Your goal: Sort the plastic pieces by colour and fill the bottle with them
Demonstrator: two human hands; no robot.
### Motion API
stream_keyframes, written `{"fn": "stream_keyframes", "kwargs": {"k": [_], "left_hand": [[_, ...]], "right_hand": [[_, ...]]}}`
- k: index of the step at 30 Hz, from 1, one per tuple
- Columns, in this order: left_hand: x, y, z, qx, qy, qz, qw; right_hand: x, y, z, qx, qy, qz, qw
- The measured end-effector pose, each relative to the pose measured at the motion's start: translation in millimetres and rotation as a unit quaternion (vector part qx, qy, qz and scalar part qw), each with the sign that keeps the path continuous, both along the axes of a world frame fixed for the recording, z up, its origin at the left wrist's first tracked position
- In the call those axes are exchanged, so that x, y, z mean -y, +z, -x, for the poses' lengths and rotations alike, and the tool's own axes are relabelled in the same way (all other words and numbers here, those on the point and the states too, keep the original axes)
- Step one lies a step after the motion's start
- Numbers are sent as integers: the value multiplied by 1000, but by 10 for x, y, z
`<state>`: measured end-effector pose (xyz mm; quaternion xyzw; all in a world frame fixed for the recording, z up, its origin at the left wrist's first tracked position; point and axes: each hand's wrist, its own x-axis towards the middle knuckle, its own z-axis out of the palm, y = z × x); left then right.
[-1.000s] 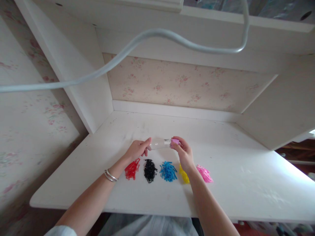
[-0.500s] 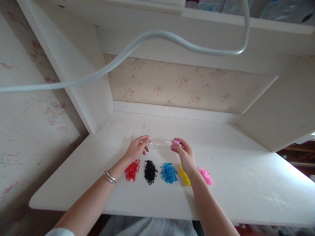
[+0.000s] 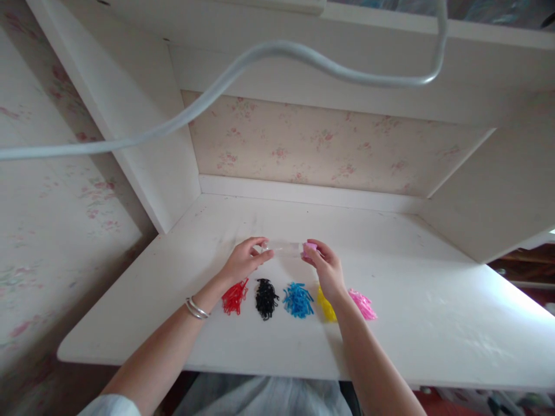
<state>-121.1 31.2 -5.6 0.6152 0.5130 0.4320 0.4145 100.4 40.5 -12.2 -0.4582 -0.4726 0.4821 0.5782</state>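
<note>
I've got the clear bottle point(image 3: 288, 250) lying sideways just below frame centre, right hand point(image 3: 326, 270) pinching its pink cap point(image 3: 310, 249); left thumb and fingers now part wider round the other end, left hand point(image 3: 241, 260) grip unclear. Dark label print, visible a second ago, has gone.

left hand point(image 3: 248, 257): thumb and fingers curved inward | right hand point(image 3: 327, 266): pinching | forearms point(image 3: 160, 335) angled inward
</note>
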Motion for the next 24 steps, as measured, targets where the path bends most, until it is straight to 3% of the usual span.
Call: {"fn": "stream_keyframes", "kwargs": {"k": [16,24], "left_hand": [[1,-23,1,-32,-26,44,998],[19,-29,5,-73,-22,-3,997]], "right_hand": [[-15,-42,-14,-7,4,-12,1000],[-22,-52,-23,-7,-3,-16,1000]]}}
